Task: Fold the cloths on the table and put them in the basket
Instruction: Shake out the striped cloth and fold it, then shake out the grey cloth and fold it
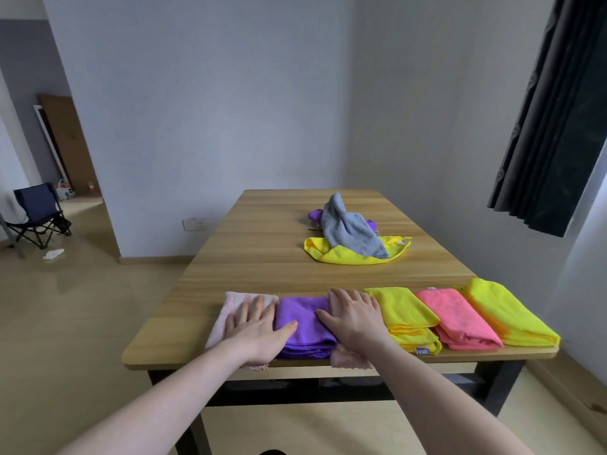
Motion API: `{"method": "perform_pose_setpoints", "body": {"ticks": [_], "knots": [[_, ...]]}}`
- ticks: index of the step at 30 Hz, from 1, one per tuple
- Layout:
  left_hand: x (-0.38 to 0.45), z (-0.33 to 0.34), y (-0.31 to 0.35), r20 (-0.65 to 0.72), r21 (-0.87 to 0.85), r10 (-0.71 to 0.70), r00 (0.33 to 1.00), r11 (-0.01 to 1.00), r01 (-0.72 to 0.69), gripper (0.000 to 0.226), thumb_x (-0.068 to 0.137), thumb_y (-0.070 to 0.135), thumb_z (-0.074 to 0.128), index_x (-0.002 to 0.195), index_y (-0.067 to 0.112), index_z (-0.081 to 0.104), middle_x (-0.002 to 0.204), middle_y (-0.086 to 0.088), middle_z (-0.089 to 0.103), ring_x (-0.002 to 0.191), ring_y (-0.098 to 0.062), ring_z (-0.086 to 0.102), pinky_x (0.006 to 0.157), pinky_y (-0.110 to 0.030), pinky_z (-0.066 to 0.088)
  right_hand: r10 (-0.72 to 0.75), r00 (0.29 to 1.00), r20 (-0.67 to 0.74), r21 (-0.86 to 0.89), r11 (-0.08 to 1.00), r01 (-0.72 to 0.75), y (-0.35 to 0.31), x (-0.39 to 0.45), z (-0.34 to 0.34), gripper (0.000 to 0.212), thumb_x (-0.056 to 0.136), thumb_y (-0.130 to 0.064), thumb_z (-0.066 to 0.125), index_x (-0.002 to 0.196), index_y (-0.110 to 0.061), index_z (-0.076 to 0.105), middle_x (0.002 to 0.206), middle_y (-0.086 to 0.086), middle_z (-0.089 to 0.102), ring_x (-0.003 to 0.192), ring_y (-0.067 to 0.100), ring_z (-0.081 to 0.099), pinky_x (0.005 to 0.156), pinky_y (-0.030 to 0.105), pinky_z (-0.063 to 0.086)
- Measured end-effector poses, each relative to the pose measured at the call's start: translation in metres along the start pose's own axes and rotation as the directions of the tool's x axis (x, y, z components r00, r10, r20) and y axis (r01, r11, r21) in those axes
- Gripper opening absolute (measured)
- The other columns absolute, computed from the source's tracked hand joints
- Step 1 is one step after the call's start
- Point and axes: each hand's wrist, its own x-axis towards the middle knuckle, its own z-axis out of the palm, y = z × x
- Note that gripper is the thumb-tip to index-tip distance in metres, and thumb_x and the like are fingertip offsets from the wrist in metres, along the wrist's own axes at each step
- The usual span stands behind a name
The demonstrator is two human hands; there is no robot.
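Note:
A folded purple cloth (303,323) lies on a pale pink cloth (230,307) at the near edge of the wooden table (269,257). My left hand (258,326) rests flat on the pink cloth and the purple cloth's left side. My right hand (353,318) presses flat on the purple cloth's right side. To the right lie a folded yellow cloth (405,315), a folded pink cloth (456,318) and another folded yellow cloth (505,315). Farther back sits an unfolded heap: a grey cloth (348,228) over a yellow cloth (341,256) and a purple cloth (316,214). No basket is in view.
A white wall stands behind the table and a dark curtain (551,110) hangs at the right. A folding chair (37,213) stands on the floor at the far left, near a doorway.

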Motion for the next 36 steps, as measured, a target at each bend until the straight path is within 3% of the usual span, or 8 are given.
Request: {"method": "perform_pose_setpoints", "body": {"ticks": [7,18,23,27,31,33,36], "knots": [[0.000,0.010,0.000,-0.047,0.065,0.022,0.999,0.998,-0.019,0.083,0.094,0.076,0.013,0.160,0.034,-0.014,0.167,0.002,-0.025,0.154,-0.027,-0.023,0.124,-0.052,-0.011,-0.002,1.000,0.015,-0.003,1.000,0.002,0.001,0.000,0.000,0.066,0.088,-0.075,0.037,0.134,-0.029,0.049,0.143,0.003,0.052,0.132,0.030,0.042,0.113,0.048,0.027],[-0.007,0.009,0.006,-0.060,0.086,0.010,0.998,0.996,-0.005,0.079,0.097,0.072,0.014,0.161,0.032,-0.009,0.169,0.001,-0.019,0.155,-0.028,-0.016,0.125,-0.052,-0.006,-0.007,1.000,0.023,-0.009,1.000,0.008,-0.001,-0.003,-0.002,0.065,0.090,-0.074,0.036,0.135,-0.028,0.050,0.144,0.003,0.052,0.134,0.030,0.042,0.114,0.048,0.027],[-0.006,-0.007,0.012,0.005,0.097,-0.001,1.000,0.995,0.001,0.084,0.097,0.071,0.024,0.163,0.027,-0.003,0.170,-0.004,-0.012,0.156,-0.033,-0.008,0.124,-0.055,0.003,0.021,0.998,0.051,0.041,0.999,-0.023,-0.002,0.004,-0.007,0.069,0.087,-0.073,0.044,0.139,-0.027,0.049,0.148,0.002,0.048,0.137,0.029,0.041,0.115,0.047,0.026],[-0.003,-0.028,0.018,0.012,0.084,-0.016,1.000,0.996,0.015,0.093,0.091,0.074,0.037,0.163,0.023,0.006,0.170,-0.005,0.001,0.156,-0.032,0.006,0.123,-0.051,0.013,0.010,0.999,0.047,0.106,0.994,-0.015,-0.002,0.014,-0.019,0.080,0.087,-0.071,0.049,0.154,-0.030,0.036,0.157,-0.001,0.037,0.145,0.024,0.034,0.120,0.048,0.021],[0.005,-0.041,0.027,-0.053,0.073,0.020,0.998,0.997,-0.016,0.096,0.091,0.077,0.034,0.163,0.022,0.005,0.171,-0.004,-0.007,0.156,-0.033,-0.001,0.124,-0.052,0.008,-0.025,1.000,-0.008,0.084,0.996,0.026,0.011,0.024,-0.038,0.079,0.085,-0.074,0.050,0.153,-0.034,0.038,0.159,-0.004,0.034,0.145,0.022,0.033,0.121,0.047,0.021],[0.012,-0.039,0.029,-0.020,0.058,0.020,1.000,0.998,-0.019,0.095,0.091,0.078,0.032,0.163,0.024,0.003,0.170,-0.003,-0.009,0.156,-0.032,-0.005,0.125,-0.055,0.004,-0.017,1.000,-0.013,0.049,0.999,0.018,0.021,0.025,-0.045,0.078,0.085,-0.075,0.049,0.152,-0.035,0.040,0.160,-0.005,0.033,0.145,0.022,0.033,0.120,0.047,0.021],[0.018,-0.033,0.027,0.060,0.098,0.002,0.998,0.995,-0.008,0.099,0.087,0.081,0.032,0.163,0.021,0.007,0.170,-0.007,0.004,0.155,-0.034,0.005,0.124,-0.054,0.012,-0.009,1.000,0.011,-0.016,1.000,0.009,0.040,0.026,-0.052,0.077,0.086,-0.077,0.045,0.151,-0.036,0.040,0.159,-0.005,0.034,0.145,0.022,0.032,0.119,0.049,0.021]]}}
